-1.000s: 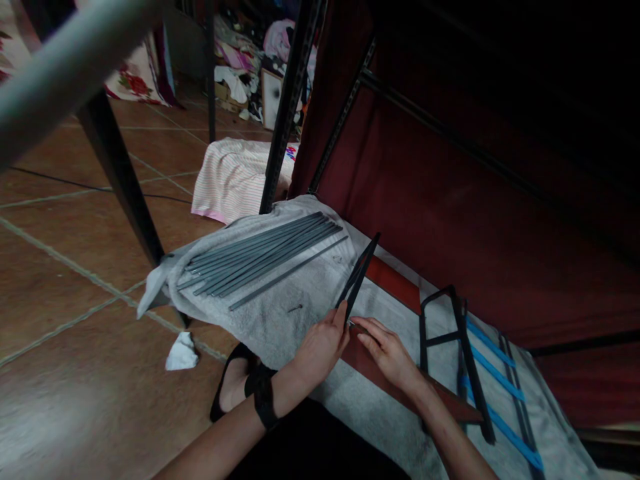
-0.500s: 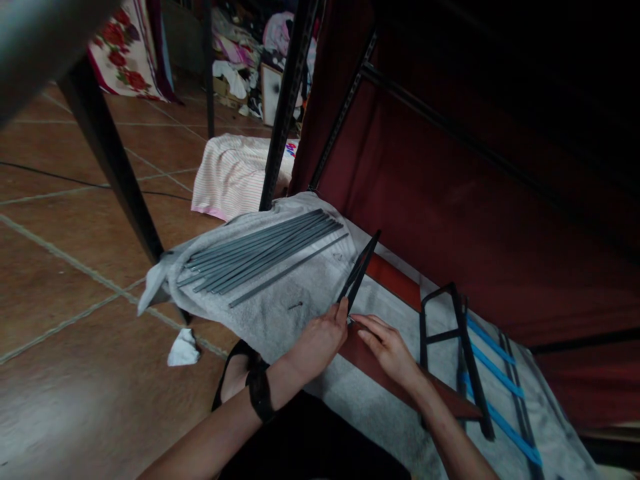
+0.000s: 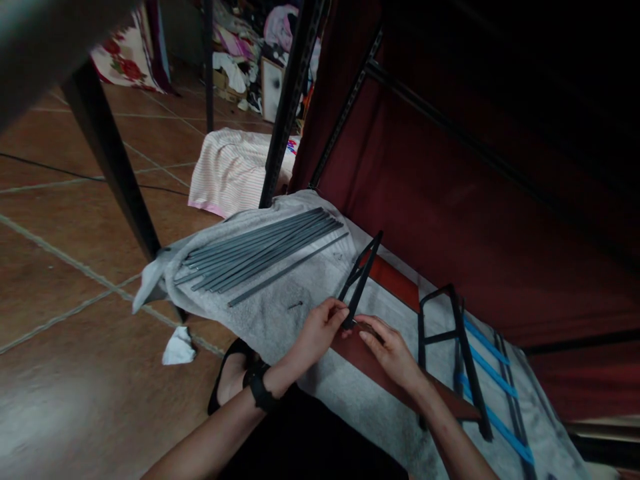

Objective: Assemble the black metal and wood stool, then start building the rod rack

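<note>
A reddish-brown board (image 3: 360, 357) lies on a light grey towel, with a black metal frame (image 3: 363, 277) standing at its left end. My left hand (image 3: 323, 327) pinches that frame at its lower near corner. Close by on the right, my right hand (image 3: 387, 347) is closed on a thin, dark tool (image 3: 369, 328) whose light metal tip meets the same corner. The tool is mostly hidden by the fingers, so its exact kind does not show. A second black frame (image 3: 455, 333) stands at the board's right end. A small dark screw (image 3: 295, 305) rests on the towel left of my hands.
Several grey rods (image 3: 265, 250) lie bundled on the towel (image 3: 273, 313). Blue bars (image 3: 495, 367) joined to dark strips lie at the right. Black metal posts (image 3: 290, 107) and a dark red curtain (image 3: 425, 180) rise behind. A crumpled white tissue (image 3: 179, 347) is on the tiled floor.
My left hand has shifted its fingers at the corner, and the left frame has turned slightly, showing its crossbar more. My right hand now holds the tool's tip against the corner. The view moved slightly.
</note>
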Demonstrator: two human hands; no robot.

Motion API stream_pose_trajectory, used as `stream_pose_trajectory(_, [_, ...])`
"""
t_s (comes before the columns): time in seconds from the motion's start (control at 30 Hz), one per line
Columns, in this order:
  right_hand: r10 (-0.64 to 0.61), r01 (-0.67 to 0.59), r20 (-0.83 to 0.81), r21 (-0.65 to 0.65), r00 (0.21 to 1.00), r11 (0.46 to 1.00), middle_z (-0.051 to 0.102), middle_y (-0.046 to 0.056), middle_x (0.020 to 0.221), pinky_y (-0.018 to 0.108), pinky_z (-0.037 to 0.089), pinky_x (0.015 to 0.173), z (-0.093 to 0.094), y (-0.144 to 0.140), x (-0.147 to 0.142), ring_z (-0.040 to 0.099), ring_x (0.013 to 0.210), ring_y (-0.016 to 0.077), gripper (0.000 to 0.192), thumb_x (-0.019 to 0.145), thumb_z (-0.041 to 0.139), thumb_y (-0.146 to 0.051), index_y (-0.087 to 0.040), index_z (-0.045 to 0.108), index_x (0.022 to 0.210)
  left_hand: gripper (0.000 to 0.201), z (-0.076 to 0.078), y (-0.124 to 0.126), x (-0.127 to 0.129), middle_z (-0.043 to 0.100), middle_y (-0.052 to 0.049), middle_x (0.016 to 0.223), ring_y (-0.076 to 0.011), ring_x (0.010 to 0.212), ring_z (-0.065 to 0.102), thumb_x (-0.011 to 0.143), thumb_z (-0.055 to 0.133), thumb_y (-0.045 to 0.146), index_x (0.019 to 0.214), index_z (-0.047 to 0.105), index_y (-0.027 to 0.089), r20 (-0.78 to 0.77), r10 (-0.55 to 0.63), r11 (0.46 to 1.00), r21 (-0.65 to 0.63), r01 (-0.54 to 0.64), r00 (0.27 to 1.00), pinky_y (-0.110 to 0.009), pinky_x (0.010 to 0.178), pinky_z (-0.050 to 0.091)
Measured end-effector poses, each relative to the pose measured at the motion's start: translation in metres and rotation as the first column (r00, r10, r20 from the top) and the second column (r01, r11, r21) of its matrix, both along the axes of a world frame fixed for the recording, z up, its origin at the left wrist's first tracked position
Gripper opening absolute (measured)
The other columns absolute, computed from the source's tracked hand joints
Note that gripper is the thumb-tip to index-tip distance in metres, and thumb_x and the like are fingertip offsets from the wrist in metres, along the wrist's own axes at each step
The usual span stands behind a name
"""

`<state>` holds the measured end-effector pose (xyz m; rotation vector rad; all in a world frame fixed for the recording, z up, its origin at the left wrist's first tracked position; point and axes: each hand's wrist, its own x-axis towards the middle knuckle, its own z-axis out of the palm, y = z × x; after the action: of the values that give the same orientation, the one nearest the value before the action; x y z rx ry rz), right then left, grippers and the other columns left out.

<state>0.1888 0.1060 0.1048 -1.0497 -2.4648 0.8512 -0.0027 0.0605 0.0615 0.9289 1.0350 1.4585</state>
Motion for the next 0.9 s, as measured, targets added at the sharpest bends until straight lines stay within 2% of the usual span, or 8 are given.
stream_pose_trajectory(0.07, [-0.011,0.011,-0.006,-0.012,1.000,1.000,0.069,0.004,0.132,0.038,0.051,0.107,0.001,-0.001,0.000,0.063,0.123,0.0210,0.032,0.101,0.052,-0.034,-0.030,0.063,0.131,0.021,-0.004,0.005,0.001,0.068,0.000,0.069,-0.0130,0.057,0.065,0.087,0.060,0.038,0.089,0.061,0.017,0.109,-0.020,0.999,-0.029,0.023,0.994,-0.024,0.059,0.052])
stream_pose_trajectory(0.13, [-0.006,0.006,-0.008,-0.011,1.000,1.000,0.069,0.004,0.130,0.037,0.050,0.106,0.001,-0.001,0.000,0.064,0.122,0.0206,0.031,0.102,0.052,-0.034,-0.030,0.063,0.130,0.019,-0.006,0.008,0.000,0.067,0.000,0.068,-0.0119,0.054,0.063,0.085,0.061,0.035,0.087,0.064,0.017,0.123,-0.003,0.999,-0.037,0.008,0.992,-0.023,0.056,0.050])
stream_pose_trajectory(0.33, [0.005,-0.005,-0.007,0.005,1.000,1.000,0.071,0.004,0.123,0.037,0.051,0.102,0.002,0.001,-0.001,0.065,0.117,0.0210,0.029,0.101,0.050,-0.033,-0.030,0.067,0.124,0.021,-0.003,0.004,-0.006,0.071,-0.002,0.077,-0.0134,0.058,0.063,0.088,0.058,0.033,0.087,0.074,0.019,-0.131,0.056,0.998,0.007,-0.056,0.990,-0.024,0.055,0.048])
stream_pose_trajectory(0.5, [-0.105,0.101,-0.046,-0.087,0.993,0.991,0.071,0.004,0.125,0.037,0.052,0.103,0.003,-0.003,-0.004,0.066,0.118,0.0204,0.033,0.099,0.055,-0.035,-0.030,0.061,0.130,0.021,0.000,-0.003,-0.004,0.076,-0.003,0.082,-0.0155,0.067,0.066,0.090,0.057,0.029,0.090,0.077,0.022,-0.252,0.174,0.984,0.075,-0.160,0.952,-0.026,0.065,0.049])
stream_pose_trajectory(0.67, [-0.156,0.154,-0.016,-0.099,0.988,0.983,0.074,0.004,0.118,0.036,0.053,0.099,0.006,-0.007,-0.005,0.069,0.112,0.0209,0.027,0.097,0.057,-0.038,-0.028,0.064,0.121,0.018,-0.005,-0.003,0.002,0.077,-0.004,0.086,-0.0184,0.079,0.069,0.088,0.060,0.028,0.090,0.078,0.022,-0.186,0.252,0.967,0.083,-0.240,0.950,-0.027,0.072,0.051])
stream_pose_trajectory(0.77, [-0.147,0.147,0.005,-0.102,0.989,0.984,0.074,0.004,0.117,0.036,0.053,0.098,0.007,-0.009,-0.005,0.069,0.111,0.0212,0.028,0.097,0.056,-0.039,-0.027,0.064,0.122,0.018,-0.007,-0.002,0.003,0.075,-0.004,0.080,-0.0179,0.072,0.067,0.087,0.061,0.029,0.088,0.077,0.022,-0.110,0.234,0.972,0.041,-0.231,0.966,-0.027,0.068,0.051])
stream_pose_trajectory(0.9, [-0.153,0.154,0.019,-0.105,0.988,0.982,0.074,0.003,0.116,0.035,0.052,0.098,0.006,-0.011,-0.002,0.068,0.111,0.0209,0.030,0.098,0.056,-0.042,-0.027,0.064,0.122,0.017,-0.005,-0.002,-0.001,0.075,-0.003,0.083,-0.0159,0.071,0.066,0.086,0.060,0.025,0.087,0.077,0.022,-0.136,0.196,0.980,0.056,-0.190,0.971,-0.026,0.067,0.050])
